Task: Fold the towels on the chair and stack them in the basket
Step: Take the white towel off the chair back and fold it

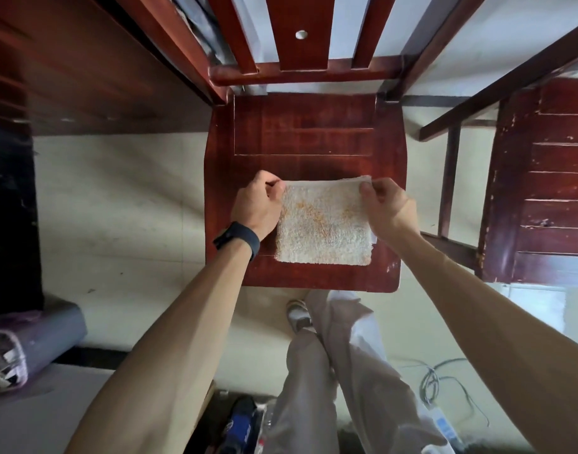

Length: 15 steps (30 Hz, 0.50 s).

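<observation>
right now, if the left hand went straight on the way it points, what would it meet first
Probably the chair's back rail, after crossing bare seat; the left hand pinches the towel. Depth unclear.

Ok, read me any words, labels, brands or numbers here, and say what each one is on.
No text can be read.
Print on the blue object on the floor: too blurred.
Blue label on the white device by the cables: too blurred.
No text shows on the towel, chair or wristband.

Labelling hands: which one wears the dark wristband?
The left hand; a dark wristband circles its wrist, while the right hand has a bare wrist. Both pinch the towel.
</observation>
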Tool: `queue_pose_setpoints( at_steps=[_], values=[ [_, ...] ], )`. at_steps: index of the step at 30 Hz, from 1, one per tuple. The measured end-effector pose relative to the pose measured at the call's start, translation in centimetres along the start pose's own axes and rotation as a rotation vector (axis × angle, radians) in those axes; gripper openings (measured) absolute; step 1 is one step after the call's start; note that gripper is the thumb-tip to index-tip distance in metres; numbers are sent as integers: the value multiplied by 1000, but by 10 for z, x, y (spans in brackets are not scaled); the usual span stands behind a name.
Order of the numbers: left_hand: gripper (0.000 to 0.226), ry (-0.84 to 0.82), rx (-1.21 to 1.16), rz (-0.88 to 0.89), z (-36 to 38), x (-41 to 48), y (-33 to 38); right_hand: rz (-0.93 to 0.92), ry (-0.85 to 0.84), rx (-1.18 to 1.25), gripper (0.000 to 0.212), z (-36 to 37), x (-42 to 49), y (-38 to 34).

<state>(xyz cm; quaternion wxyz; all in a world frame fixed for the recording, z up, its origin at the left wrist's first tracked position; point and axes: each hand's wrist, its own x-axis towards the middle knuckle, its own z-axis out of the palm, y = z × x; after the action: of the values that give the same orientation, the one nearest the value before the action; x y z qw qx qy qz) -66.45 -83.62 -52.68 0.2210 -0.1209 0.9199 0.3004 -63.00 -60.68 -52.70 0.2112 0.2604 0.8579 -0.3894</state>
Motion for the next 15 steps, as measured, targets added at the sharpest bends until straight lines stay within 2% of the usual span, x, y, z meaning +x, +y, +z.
queue_pose_setpoints(
  at_steps=[7, 11, 13, 15],
  values=[
    [18, 57, 120, 17, 13, 8, -6, 9, 31, -131, 34, 11, 20, 1],
    [20, 105, 209, 102, 14, 3, -2, 114, 79, -69, 31, 19, 11, 1],
    [30, 127, 167, 41, 17, -3, -2, 189, 103, -20, 39, 22, 1, -1],
    [42, 119, 44, -95, 21, -15, -2, 211, 83, 8, 53, 23, -11, -1]
  ],
)
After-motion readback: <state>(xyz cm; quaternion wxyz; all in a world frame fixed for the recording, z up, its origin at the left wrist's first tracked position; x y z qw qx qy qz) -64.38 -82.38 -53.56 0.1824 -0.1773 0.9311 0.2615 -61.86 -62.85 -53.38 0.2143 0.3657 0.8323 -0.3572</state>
